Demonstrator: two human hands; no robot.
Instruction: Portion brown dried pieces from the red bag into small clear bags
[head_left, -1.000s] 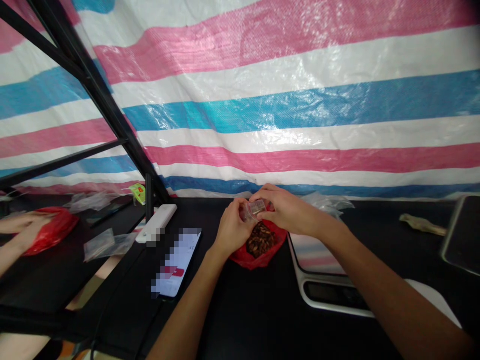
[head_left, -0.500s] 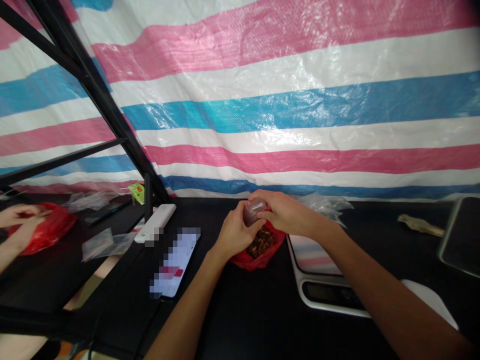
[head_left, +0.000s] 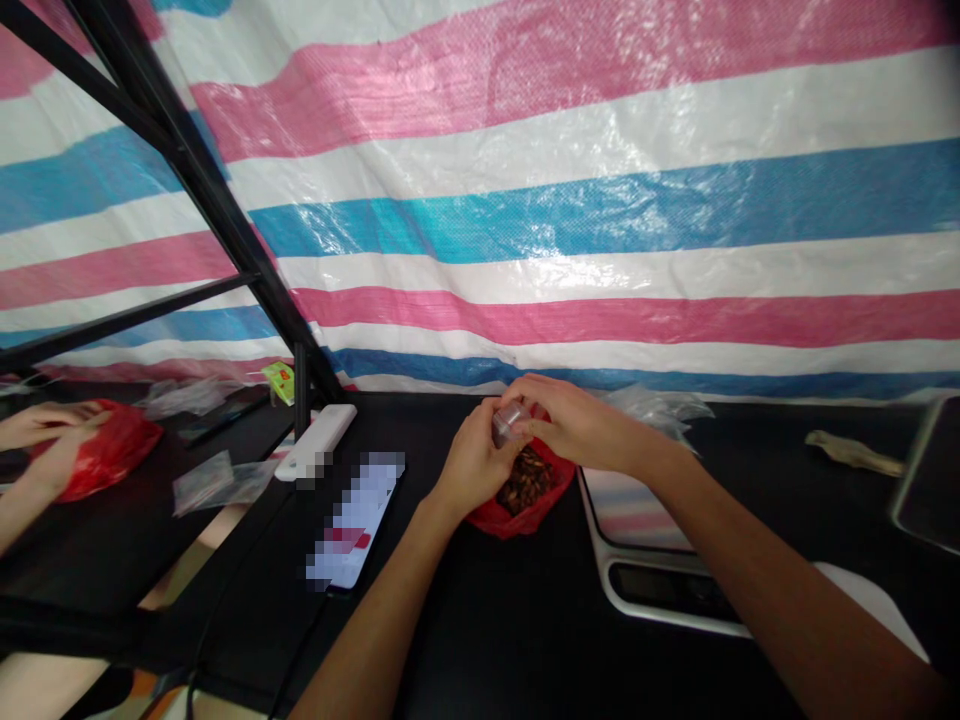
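Observation:
My left hand [head_left: 476, 458] and my right hand [head_left: 561, 428] meet above a red plastic bag [head_left: 517, 525]. Both are closed around a small clear plastic item [head_left: 508, 424], which may be a bag or a cup; fingers cover much of it. The red bag stands with its mouth spread wide, filled with dried brown pieces [head_left: 529, 480]. My right forearm reaches across a white kitchen scale [head_left: 630, 595] and hides part of it.
Left of my arm lie a phone [head_left: 360, 530] and a white power strip [head_left: 319, 440]. Clear bags [head_left: 652, 405] lie behind the scale. A beige limp piece [head_left: 855, 452] rests at right. Past a black frame [head_left: 217, 220], another person's hands [head_left: 64, 440] work at another red bag [head_left: 124, 450].
My hands remain together on the clear plastic item, with only slight finger movement. The whole view has shifted a little.

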